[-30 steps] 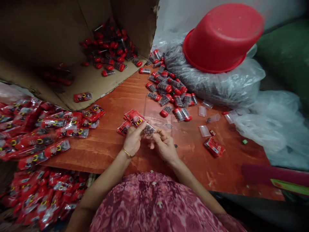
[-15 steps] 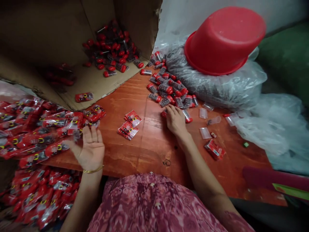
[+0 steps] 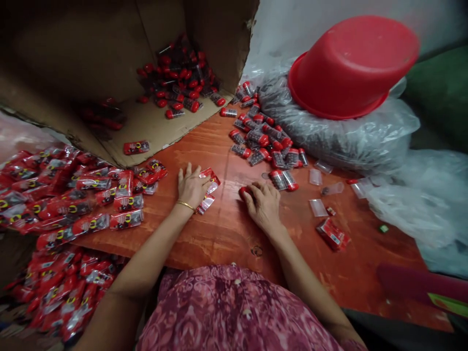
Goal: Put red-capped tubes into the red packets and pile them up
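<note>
My left hand (image 3: 193, 187) lies palm down over some flat red printed sleeves (image 3: 210, 176), fingers stretched out and partly covering them. Near the middle of the table, my right hand (image 3: 263, 204) is curled around a small red-capped bottle (image 3: 243, 193), of which only the red end shows. Just beyond the right hand lie two clear bottles (image 3: 284, 180) with red ends and dark contents. A loose pile of the same bottles (image 3: 261, 136) spreads farther back. Left of my left hand are many filled red packets (image 3: 126, 219), some stacked at the table's edge.
An open cardboard box (image 3: 161, 139) at the back left holds more bottles. A red tub (image 3: 354, 63) rests upside down on a plastic bag (image 3: 329, 139). Clear empty tubes (image 3: 318, 208) and a red packet stack (image 3: 332, 235) lie at right. More packets (image 3: 73, 287) sit below the table's left edge.
My left hand has moved right, from the filled packets onto the flat sleeves, turning palm down. Another filled packet now lies at the heap's edge. My right hand has drawn back from the pile with a bottle.
</note>
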A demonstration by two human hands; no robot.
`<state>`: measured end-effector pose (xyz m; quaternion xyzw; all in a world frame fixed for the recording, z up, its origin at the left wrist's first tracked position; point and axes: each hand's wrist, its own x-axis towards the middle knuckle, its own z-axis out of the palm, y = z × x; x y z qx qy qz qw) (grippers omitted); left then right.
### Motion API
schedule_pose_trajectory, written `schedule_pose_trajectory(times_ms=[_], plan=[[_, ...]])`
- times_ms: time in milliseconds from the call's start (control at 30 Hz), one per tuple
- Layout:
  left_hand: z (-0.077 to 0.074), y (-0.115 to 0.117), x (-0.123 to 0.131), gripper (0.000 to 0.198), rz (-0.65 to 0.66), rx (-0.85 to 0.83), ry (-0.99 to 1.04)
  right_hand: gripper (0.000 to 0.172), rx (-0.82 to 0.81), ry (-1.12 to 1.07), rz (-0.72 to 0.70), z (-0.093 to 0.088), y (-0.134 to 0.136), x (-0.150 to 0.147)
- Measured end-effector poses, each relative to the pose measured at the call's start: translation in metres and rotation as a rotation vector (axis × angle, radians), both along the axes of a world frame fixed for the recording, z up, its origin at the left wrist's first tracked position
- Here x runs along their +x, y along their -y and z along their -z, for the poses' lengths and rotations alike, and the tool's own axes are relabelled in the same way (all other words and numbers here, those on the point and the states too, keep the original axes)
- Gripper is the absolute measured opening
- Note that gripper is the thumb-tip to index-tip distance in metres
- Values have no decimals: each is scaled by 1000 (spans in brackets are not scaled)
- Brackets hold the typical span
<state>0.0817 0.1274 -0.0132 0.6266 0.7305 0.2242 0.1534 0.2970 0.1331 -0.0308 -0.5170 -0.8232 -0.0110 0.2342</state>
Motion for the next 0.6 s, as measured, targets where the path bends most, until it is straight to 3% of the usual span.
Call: schedule_pose_trajectory(times_ms=[200, 433, 533, 600], plan=[[-5, 10, 6, 25, -16, 54, -75, 23, -62, -275, -81, -15, 5, -16], [-31, 31, 29, 26, -5, 259, -117, 32, -622, -1028, -209, -20, 10, -63], [-34, 36, 37, 27, -23, 323, -36, 27, -629, -1154, -167, -19, 12, -69], [-31, 39, 39, 35, -92, 311, 136, 27, -608, -1178, -96, -17, 14, -67]])
